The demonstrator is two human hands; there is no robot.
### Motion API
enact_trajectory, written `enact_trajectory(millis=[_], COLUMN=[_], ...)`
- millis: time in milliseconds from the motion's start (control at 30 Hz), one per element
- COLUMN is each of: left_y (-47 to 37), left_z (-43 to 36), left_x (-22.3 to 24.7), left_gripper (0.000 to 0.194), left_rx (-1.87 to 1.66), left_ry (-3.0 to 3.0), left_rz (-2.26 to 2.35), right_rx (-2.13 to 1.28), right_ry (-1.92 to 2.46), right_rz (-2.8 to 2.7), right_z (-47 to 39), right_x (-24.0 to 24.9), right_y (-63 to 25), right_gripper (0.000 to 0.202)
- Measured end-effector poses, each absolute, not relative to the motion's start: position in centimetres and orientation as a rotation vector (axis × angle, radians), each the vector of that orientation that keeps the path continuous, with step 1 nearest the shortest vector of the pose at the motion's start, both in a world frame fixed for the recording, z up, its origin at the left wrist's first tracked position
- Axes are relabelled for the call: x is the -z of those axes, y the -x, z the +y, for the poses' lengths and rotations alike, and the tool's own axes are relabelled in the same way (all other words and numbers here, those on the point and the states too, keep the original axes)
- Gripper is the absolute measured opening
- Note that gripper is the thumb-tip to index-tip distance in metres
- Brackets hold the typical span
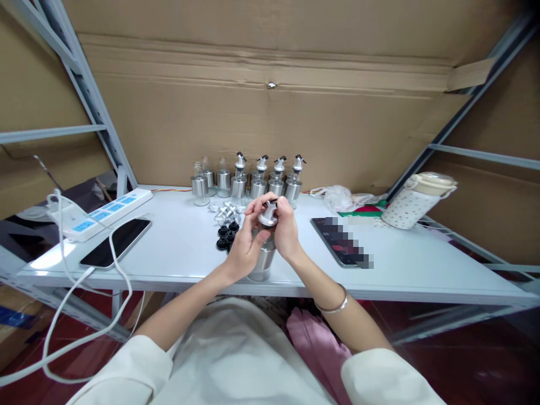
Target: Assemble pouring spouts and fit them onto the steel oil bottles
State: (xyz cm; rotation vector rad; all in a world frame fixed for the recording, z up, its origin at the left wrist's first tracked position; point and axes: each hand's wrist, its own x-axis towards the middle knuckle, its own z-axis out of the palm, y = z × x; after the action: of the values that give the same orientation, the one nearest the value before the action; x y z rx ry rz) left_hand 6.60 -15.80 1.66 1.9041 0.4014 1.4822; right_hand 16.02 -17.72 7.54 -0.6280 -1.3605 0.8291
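An oil bottle [262, 264] with a steel-wrapped body stands upright at the table's front edge. My left hand [246, 246] is wrapped round its neck from the left. On top sits a silver pour spout [268, 216] with a black flip tip, and my right hand [287, 228] closes round it from the right, thumb and fingers at the tip. Beside my left hand lie several black stoppers [228, 235] and, behind them, a pile of silver spout parts [226, 212]. Part of the bottle is hidden by my hands.
Behind are several spouted bottles [276, 183] and bottles without spouts [199, 188]. A phone [116, 243], white cables and a power strip [112, 214] lie left. Another phone [337, 242], a plastic bag [340, 198] and a dotted flask [415, 201] are right. Cardboard [270, 124] walls the back.
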Motion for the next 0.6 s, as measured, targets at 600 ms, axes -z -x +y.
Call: enact_trajectory(millis=[600], left_y=[-2.8], left_z=[-7.0], left_x=[-12.7], left_gripper=[0.044], left_rx=[-1.807], left_ry=[-2.018], left_rz=[0.411], right_rx=[-0.419], right_ry=[0.708], right_rz=[-1.17], right_z=[-10.9], right_x=[-10.4], right_y=[-21.1], right_gripper=[0.029])
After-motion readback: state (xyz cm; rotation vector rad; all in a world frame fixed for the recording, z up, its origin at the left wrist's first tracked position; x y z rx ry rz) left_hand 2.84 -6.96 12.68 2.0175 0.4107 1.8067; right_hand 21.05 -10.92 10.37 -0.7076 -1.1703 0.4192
